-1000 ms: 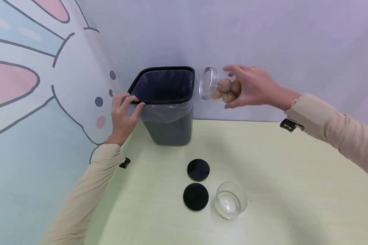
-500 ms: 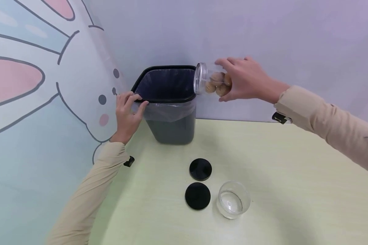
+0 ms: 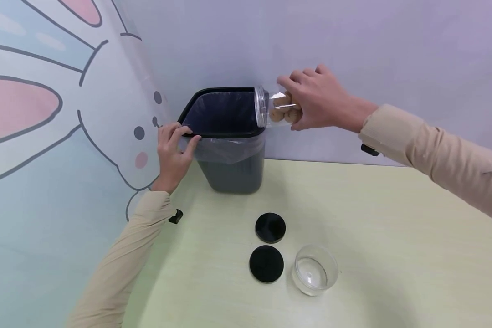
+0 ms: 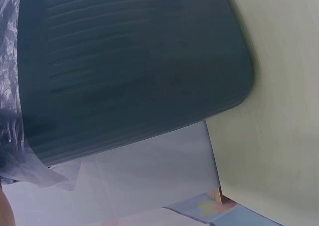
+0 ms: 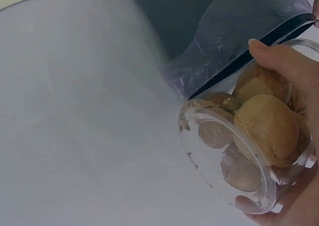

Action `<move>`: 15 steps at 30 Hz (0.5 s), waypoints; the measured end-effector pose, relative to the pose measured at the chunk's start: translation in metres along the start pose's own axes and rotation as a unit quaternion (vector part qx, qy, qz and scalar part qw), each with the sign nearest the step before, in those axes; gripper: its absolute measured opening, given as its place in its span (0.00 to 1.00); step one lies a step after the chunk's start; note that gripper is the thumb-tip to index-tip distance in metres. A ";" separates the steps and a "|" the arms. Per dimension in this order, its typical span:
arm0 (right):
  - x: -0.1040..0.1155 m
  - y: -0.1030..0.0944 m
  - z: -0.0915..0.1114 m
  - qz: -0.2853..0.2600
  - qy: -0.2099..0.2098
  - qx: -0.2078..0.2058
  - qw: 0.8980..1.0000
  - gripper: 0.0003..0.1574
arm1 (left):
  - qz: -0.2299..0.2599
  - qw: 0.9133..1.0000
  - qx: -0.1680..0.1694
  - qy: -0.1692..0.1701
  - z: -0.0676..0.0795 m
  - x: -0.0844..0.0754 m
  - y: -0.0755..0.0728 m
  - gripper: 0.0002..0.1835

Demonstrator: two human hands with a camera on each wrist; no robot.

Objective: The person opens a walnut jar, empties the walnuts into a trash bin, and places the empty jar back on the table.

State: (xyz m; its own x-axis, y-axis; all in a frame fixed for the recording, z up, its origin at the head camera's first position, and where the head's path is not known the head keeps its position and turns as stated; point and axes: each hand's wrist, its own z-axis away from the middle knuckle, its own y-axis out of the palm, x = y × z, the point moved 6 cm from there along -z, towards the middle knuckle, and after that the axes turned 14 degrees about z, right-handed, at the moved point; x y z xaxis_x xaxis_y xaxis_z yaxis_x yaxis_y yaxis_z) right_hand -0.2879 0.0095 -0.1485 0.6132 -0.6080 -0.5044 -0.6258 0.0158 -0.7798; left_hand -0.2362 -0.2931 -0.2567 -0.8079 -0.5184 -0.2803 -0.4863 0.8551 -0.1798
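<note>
With fingers over the rim and thumb against the front, my left hand (image 3: 174,157) grips the near left corner of a dark grey trash bin (image 3: 233,175). A clear plastic bag lines the bin, folded over its black rim. My right hand (image 3: 320,98) holds a clear jar (image 3: 261,107) tipped on its side, its lidless mouth over the bin's right rim. Inside the jar lie several round brown balls (image 5: 266,126), whose kind I cannot tell; crumbs cling to the jar's bottom. Only a sliver of the left hand shows in the left wrist view.
Two black round lids (image 3: 270,228) lie on the pale table (image 3: 393,228). Right of them stands an open clear jar (image 3: 315,273). A rabbit-printed wall (image 3: 119,114) rises at the left, and a plain wall (image 3: 373,54) stands behind the bin.
My right hand has moved left with the jar, from beside the bin to over its right rim. The brown balls remain inside the jar. My left hand keeps its grip on the rim.
</note>
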 end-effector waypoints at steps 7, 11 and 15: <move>0.006 -0.004 -0.006 0.026 -0.028 -0.018 0.999 0.56 | -0.011 1.000 0.008 -0.012 0.002 0.000 -0.001 0.11; 0.009 -0.006 -0.010 0.026 -0.034 -0.018 0.999 0.56 | -0.013 1.000 0.009 -0.017 0.002 0.000 -0.003 0.12; 0.012 -0.008 -0.014 0.039 -0.045 -0.027 0.998 0.51 | -0.015 1.000 0.009 -0.019 0.003 0.000 -0.004 0.12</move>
State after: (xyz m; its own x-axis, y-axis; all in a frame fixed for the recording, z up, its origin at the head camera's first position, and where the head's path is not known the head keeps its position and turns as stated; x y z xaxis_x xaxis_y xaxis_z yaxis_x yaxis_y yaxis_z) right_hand -0.2824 -0.0091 -0.1426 0.6006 -0.5325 -0.5964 -0.6975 0.0156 -0.7164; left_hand -0.2333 -0.2968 -0.2584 -0.7790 -0.5446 -0.3107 -0.5039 0.8387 -0.2066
